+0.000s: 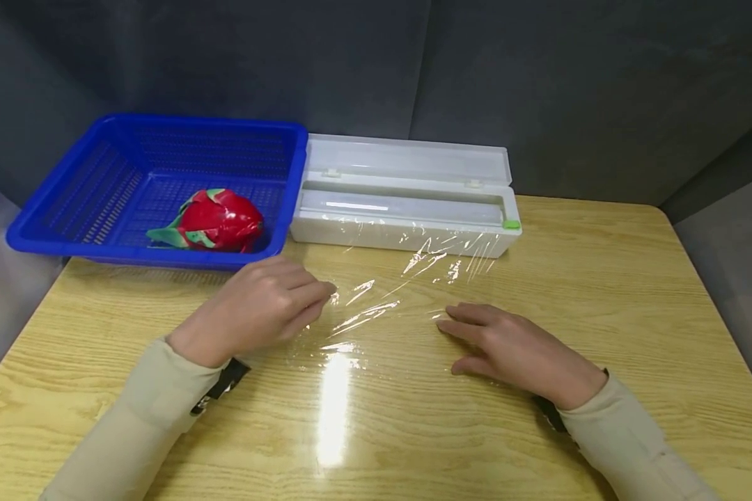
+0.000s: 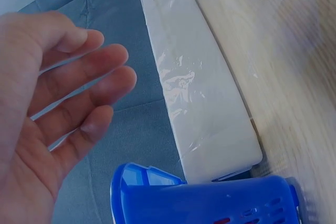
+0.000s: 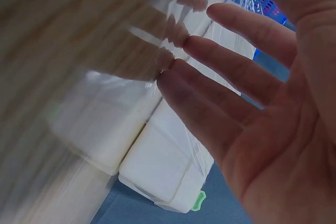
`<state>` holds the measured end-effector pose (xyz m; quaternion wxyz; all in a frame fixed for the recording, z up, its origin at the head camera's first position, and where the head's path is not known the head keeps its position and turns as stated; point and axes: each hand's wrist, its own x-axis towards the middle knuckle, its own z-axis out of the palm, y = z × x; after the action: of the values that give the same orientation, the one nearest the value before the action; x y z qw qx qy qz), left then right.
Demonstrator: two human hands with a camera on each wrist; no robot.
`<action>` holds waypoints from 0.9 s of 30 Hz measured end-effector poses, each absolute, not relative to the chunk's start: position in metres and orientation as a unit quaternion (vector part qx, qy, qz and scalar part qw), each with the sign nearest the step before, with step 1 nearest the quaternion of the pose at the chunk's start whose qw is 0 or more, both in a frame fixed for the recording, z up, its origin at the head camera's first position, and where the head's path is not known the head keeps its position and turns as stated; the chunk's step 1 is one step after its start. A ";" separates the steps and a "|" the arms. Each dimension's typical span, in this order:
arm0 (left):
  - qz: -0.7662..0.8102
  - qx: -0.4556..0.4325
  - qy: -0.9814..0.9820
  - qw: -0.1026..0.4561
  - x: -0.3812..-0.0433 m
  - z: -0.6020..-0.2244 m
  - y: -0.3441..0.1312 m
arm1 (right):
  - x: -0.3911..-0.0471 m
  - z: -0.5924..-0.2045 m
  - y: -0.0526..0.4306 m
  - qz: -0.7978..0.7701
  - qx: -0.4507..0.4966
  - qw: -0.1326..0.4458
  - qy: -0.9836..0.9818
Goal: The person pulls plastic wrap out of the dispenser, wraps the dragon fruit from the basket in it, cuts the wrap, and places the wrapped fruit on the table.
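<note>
A sheet of cling film stretches from the long white box toward the hands, with bright diagonal creases. My left hand is at the sheet's left side, thumb and index finger together at its edge in a pinch. In the left wrist view, the other fingers of this hand curve loosely. My right hand has its fingers spread along the film's right side. The right wrist view shows its fingertips meeting their own reflections in the film.
The box's lid stands raised, with a film roll inside and a green piece at its right end. Left of it sits a blue basket holding a red dragon fruit. Behind the wooden table hangs dark cloth.
</note>
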<state>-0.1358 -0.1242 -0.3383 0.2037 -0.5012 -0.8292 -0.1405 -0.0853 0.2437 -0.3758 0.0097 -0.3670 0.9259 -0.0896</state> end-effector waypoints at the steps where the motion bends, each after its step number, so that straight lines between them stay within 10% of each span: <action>1: -0.141 -0.500 -0.830 0.204 -0.136 -0.338 -0.125 | -0.085 -0.376 0.244 -0.090 -0.367 0.010 0.926; 27: -0.100 -0.469 -0.857 0.188 -0.146 -0.309 -0.146 | -0.081 -0.370 0.245 -0.106 -0.350 0.042 0.930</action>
<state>-0.1460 -0.1462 -0.3091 0.1878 -0.4693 -0.8570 -0.1003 -0.0808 0.2446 -0.3702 0.0424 -0.3504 0.9296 -0.1064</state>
